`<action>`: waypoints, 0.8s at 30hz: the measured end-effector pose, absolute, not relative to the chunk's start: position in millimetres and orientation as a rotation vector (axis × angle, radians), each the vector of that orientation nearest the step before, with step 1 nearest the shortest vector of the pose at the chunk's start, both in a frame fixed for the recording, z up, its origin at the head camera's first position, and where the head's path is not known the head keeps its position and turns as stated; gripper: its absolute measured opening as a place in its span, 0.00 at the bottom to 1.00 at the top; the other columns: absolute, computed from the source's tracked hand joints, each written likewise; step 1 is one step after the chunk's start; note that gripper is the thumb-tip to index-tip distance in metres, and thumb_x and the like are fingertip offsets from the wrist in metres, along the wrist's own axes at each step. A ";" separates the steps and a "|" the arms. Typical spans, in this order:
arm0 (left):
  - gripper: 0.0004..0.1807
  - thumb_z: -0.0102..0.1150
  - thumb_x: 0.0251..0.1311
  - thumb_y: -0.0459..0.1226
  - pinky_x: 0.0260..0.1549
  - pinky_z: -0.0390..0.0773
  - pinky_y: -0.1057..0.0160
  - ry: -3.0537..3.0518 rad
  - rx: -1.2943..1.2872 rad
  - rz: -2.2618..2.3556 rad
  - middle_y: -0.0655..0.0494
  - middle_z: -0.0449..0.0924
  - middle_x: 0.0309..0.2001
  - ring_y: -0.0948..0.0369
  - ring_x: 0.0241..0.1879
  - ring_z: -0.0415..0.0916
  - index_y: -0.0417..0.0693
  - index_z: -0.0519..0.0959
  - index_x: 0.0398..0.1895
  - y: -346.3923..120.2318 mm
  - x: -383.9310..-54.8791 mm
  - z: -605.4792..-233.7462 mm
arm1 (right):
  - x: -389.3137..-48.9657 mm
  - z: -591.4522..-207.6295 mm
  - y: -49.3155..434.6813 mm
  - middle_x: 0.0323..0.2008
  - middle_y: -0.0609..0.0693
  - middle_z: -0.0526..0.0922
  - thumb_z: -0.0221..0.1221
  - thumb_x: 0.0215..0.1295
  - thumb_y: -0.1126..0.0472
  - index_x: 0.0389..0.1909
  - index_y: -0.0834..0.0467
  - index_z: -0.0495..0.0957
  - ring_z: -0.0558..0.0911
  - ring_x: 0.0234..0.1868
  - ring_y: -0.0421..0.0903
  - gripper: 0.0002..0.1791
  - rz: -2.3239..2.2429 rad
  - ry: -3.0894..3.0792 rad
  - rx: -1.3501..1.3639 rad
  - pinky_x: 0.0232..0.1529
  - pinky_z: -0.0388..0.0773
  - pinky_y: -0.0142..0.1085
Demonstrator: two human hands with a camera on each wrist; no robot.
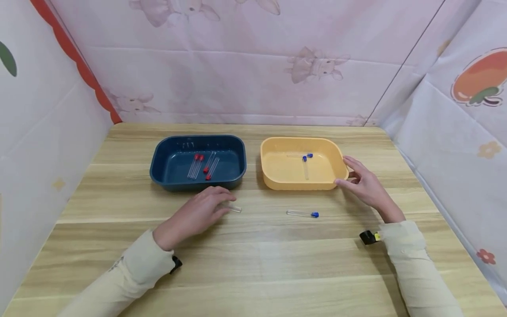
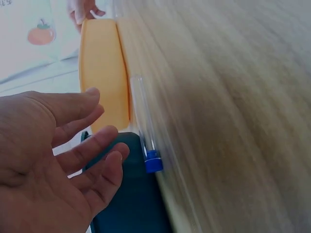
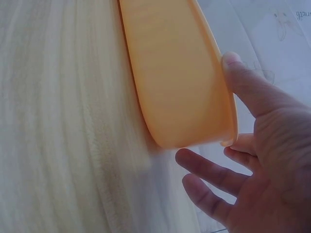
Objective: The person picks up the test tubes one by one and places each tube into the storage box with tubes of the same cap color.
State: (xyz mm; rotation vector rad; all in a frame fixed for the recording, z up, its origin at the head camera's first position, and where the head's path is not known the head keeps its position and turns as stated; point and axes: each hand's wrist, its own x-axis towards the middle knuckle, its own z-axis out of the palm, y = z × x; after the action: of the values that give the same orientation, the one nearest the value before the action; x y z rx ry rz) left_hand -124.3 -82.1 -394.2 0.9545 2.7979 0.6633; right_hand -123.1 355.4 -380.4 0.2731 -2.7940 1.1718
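My left hand (image 1: 200, 212) is just in front of the dark blue tray (image 1: 158, 181), over a clear tube (image 1: 234, 208) lying on the table. Its cap is hidden in the head view; the left wrist view shows a blue cap (image 2: 153, 162) just beyond the loosely bent fingers, apart from them. My right hand (image 1: 366, 185) holds the yellow tray (image 1: 301, 186) by its right end, thumb at the front corner and a finger at the right rim. Another blue-capped tube (image 1: 302, 214) lies in front of the yellow tray.
Several red-capped tubes (image 1: 194, 166) lie inside the dark blue tray. Two blue-capped tubes (image 1: 305, 167) lie inside the yellow one. The wooden table (image 1: 253, 264) is bounded by printed cloth walls (image 1: 245, 83) at the back and sides.
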 end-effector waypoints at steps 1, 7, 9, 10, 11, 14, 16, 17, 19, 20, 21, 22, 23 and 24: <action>0.17 0.59 0.60 0.42 0.53 0.71 0.56 2.805 0.953 0.656 0.60 0.73 0.54 0.61 0.53 0.67 0.54 0.78 0.53 -81.8 -124.8 -395.4 | -122.7 -380.3 355.2 0.68 0.64 0.54 0.64 0.59 0.61 0.66 0.69 0.57 0.77 0.46 0.62 0.39 1.169 -2.795 0.272 0.38 0.71 0.19; 0.17 0.61 0.59 0.40 0.53 0.71 0.53 2.836 0.902 0.632 0.56 0.73 0.53 0.58 0.53 0.68 0.52 0.79 0.52 -82.3 -125.4 -400.8 | -123.4 -380.1 355.3 0.68 0.64 0.55 0.64 0.59 0.61 0.66 0.69 0.57 0.77 0.46 0.62 0.39 1.167 -2.798 0.272 0.39 0.72 0.19; 0.16 0.61 0.59 0.39 0.52 0.72 0.54 2.831 0.892 0.611 0.56 0.74 0.52 0.58 0.51 0.68 0.51 0.79 0.52 -82.3 -124.8 -402.3 | -124.4 -380.5 355.9 0.68 0.64 0.55 0.64 0.58 0.61 0.67 0.69 0.57 0.77 0.46 0.62 0.39 1.170 -2.797 0.272 0.39 0.72 0.21; 0.16 0.61 0.59 0.39 0.51 0.72 0.54 2.827 0.893 0.600 0.56 0.74 0.52 0.58 0.51 0.68 0.51 0.79 0.51 -82.2 -124.6 -403.3 | -124.8 -380.8 356.2 0.68 0.64 0.55 0.64 0.58 0.61 0.67 0.69 0.57 0.77 0.46 0.62 0.39 1.170 -2.798 0.273 0.39 0.72 0.21; 0.16 0.61 0.59 0.38 0.51 0.72 0.55 2.825 0.895 0.588 0.56 0.74 0.51 0.59 0.50 0.68 0.51 0.79 0.51 -82.1 -124.5 -404.6 | -125.2 -381.0 356.5 0.68 0.64 0.55 0.64 0.58 0.61 0.67 0.68 0.57 0.77 0.46 0.61 0.39 1.168 -2.800 0.273 0.39 0.72 0.21; 0.15 0.61 0.59 0.38 0.49 0.73 0.56 2.830 0.899 0.571 0.57 0.75 0.48 0.60 0.48 0.68 0.51 0.80 0.50 -81.1 -124.4 -407.6 | -126.1 -381.8 357.2 0.68 0.63 0.55 0.64 0.58 0.60 0.67 0.68 0.57 0.77 0.47 0.61 0.39 1.170 -2.804 0.268 0.39 0.72 0.20; 0.14 0.62 0.58 0.37 0.48 0.74 0.57 2.836 0.898 0.569 0.58 0.75 0.46 0.60 0.46 0.69 0.51 0.81 0.48 -80.1 -124.4 -409.2 | -126.4 -382.2 357.5 0.68 0.63 0.54 0.64 0.58 0.60 0.67 0.68 0.57 0.77 0.47 0.61 0.40 1.175 -2.807 0.265 0.39 0.71 0.18; 0.13 0.62 0.58 0.36 0.47 0.74 0.58 2.841 0.897 0.567 0.59 0.75 0.45 0.61 0.45 0.69 0.52 0.82 0.47 -79.5 -124.4 -409.8 | -126.5 -382.2 357.6 0.68 0.63 0.54 0.64 0.58 0.60 0.67 0.68 0.57 0.77 0.47 0.61 0.40 1.178 -2.808 0.263 0.39 0.70 0.18; 0.11 0.62 0.57 0.36 0.45 0.75 0.59 2.846 0.890 0.560 0.60 0.75 0.42 0.62 0.43 0.69 0.53 0.83 0.45 -78.0 -124.5 -410.7 | -126.3 -382.2 357.6 0.68 0.63 0.54 0.64 0.58 0.61 0.67 0.68 0.57 0.77 0.47 0.61 0.40 1.183 -2.807 0.263 0.39 0.70 0.17; 0.11 0.63 0.57 0.36 0.45 0.75 0.59 2.847 0.885 0.554 0.61 0.75 0.41 0.62 0.42 0.70 0.54 0.83 0.43 -77.1 -124.6 -411.1 | -126.1 -382.1 357.6 0.68 0.63 0.54 0.64 0.58 0.61 0.67 0.68 0.57 0.77 0.47 0.61 0.40 1.185 -2.807 0.263 0.39 0.70 0.17; 0.10 0.63 0.57 0.35 0.44 0.75 0.59 2.846 0.880 0.553 0.62 0.75 0.40 0.62 0.41 0.70 0.54 0.83 0.43 -76.0 -124.5 -411.4 | -125.8 -382.0 357.5 0.68 0.63 0.54 0.64 0.58 0.61 0.67 0.68 0.57 0.77 0.47 0.61 0.40 1.184 -2.807 0.263 0.39 0.70 0.18; 0.10 0.63 0.57 0.36 0.43 0.76 0.59 2.844 0.875 0.550 0.62 0.75 0.39 0.63 0.40 0.70 0.54 0.83 0.42 -75.0 -124.6 -411.7 | -125.5 -381.9 357.4 0.68 0.63 0.54 0.64 0.58 0.61 0.67 0.68 0.57 0.77 0.47 0.61 0.40 1.182 -2.808 0.262 0.39 0.70 0.18; 0.09 0.63 0.56 0.36 0.42 0.76 0.60 2.842 0.870 0.548 0.62 0.75 0.38 0.63 0.39 0.71 0.54 0.83 0.41 -73.7 -124.7 -412.0 | -125.2 -381.9 357.3 0.68 0.63 0.54 0.64 0.58 0.61 0.67 0.68 0.57 0.77 0.47 0.61 0.39 1.179 -2.809 0.260 0.39 0.70 0.18; 0.09 0.64 0.56 0.36 0.41 0.76 0.60 2.838 0.864 0.544 0.63 0.76 0.37 0.64 0.38 0.71 0.54 0.83 0.41 -72.5 -124.8 -412.5 | -124.9 -382.0 357.2 0.68 0.63 0.54 0.64 0.58 0.61 0.67 0.68 0.57 0.77 0.47 0.61 0.39 1.180 -2.808 0.260 0.39 0.71 0.18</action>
State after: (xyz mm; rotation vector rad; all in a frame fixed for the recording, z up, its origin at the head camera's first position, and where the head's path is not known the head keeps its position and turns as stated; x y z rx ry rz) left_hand -124.8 -72.5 -412.5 0.8640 2.8378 0.5444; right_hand -124.9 357.2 -382.0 0.2600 -2.8082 1.1802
